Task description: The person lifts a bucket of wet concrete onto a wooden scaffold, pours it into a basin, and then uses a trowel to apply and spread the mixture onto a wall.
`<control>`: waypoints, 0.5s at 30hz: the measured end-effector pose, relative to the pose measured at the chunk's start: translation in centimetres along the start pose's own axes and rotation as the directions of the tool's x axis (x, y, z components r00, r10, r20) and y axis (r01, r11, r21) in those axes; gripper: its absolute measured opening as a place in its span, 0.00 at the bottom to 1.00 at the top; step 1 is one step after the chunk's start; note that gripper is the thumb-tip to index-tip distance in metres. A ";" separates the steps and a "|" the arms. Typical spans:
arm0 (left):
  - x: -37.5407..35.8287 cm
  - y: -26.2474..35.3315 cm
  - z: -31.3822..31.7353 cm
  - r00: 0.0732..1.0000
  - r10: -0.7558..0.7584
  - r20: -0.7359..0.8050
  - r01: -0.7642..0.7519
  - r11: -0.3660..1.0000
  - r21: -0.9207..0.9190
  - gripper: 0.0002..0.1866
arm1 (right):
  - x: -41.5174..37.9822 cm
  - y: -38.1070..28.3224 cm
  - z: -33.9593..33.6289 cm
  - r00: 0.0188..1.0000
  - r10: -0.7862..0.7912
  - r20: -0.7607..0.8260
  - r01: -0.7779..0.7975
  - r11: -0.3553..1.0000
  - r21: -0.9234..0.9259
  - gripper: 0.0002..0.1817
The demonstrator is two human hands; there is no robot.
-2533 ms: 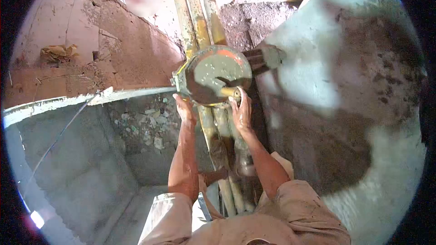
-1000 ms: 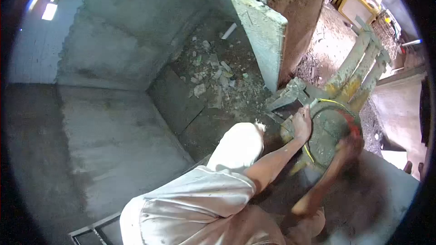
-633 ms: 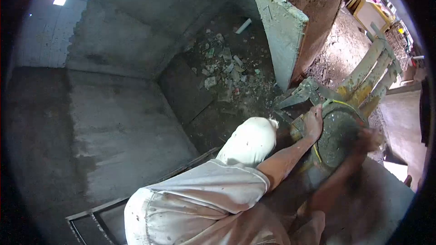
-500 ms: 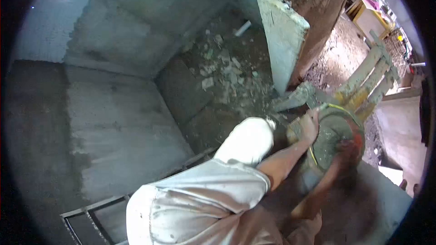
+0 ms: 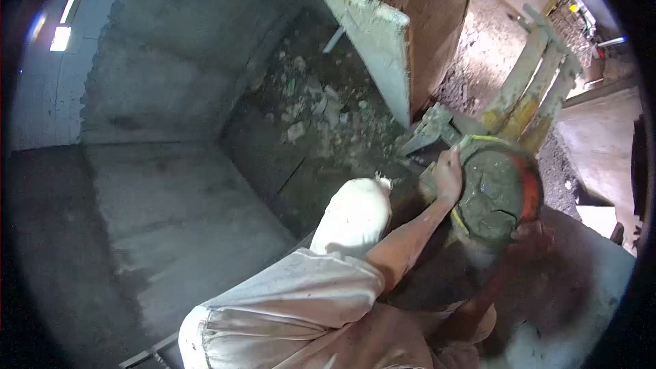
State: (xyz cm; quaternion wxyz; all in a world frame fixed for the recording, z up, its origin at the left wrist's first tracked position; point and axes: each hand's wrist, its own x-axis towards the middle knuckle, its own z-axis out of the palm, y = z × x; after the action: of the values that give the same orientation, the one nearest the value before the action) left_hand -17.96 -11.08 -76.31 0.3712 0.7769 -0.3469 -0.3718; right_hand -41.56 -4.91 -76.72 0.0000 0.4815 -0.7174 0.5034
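Grey walls (image 5: 198, 48) filled much of the left side of the frame, their coat stopping at a ragged edge against a paler wall (image 5: 44, 89) in the upper left. That coat looked spread over most of the surface, while the paler part seemed uncovered. Right of centre sat the round pan (image 5: 531, 191), well filled with wet grey mortar (image 5: 495, 184), its top lumpy and creased; judging by that level, much of the mix was unused. The left hand (image 5: 449, 176) gripped the pan's left rim, fingers curled over it. The right hand (image 5: 531, 236) was at the lower right rim, too blurred to tell whether it was open or closed, or held a tool.

Counted, there were two hands, one pan and three poles (image 5: 536, 89) side by side in the upper right, running down towards the pan. One thick slab (image 5: 376, 41) jutted from the top centre, one white strip (image 5: 333, 39) lay just left of it, and two bright openings (image 5: 61, 39) showed at upper left. The rubble (image 5: 321, 106) near the upper centre held too many pieces to count.
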 end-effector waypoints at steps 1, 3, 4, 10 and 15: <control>0.2 -0.6 0.4 0.999 0.020 -0.031 -0.021 0.999 -0.030 0.21 | 0.5 2.1 0.8 0.999 0.036 0.008 -0.036 0.999 0.029 0.14; 0.2 -0.2 -0.1 1.000 -0.004 0.002 0.004 0.999 -0.045 0.22 | 1.9 7.7 3.0 0.989 0.142 0.029 -0.145 0.976 0.160 0.15; 0.7 0.1 0.0 1.000 0.013 0.012 -0.013 0.998 -0.060 0.22 | 2.8 10.3 4.0 0.983 0.178 0.042 -0.183 0.951 0.248 0.15; 0.5 -1.2 0.2 1.000 0.020 0.003 -0.020 0.999 -0.036 0.25 | 4.6 -0.5 2.2 0.961 -0.265 -0.074 0.243 0.944 -0.224 0.12; -0.2 0.0 -0.3 0.997 0.043 -0.057 -0.047 0.997 -0.058 0.27 | -3.0 -3.3 1.6 0.895 0.444 -0.050 -0.398 0.843 0.362 0.14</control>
State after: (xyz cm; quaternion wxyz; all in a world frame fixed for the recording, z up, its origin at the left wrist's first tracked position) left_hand -17.82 -10.85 -76.11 0.4118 0.7678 -0.3426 -0.3514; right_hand -36.93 -4.13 -76.58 -0.1468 0.2704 -0.7055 0.6384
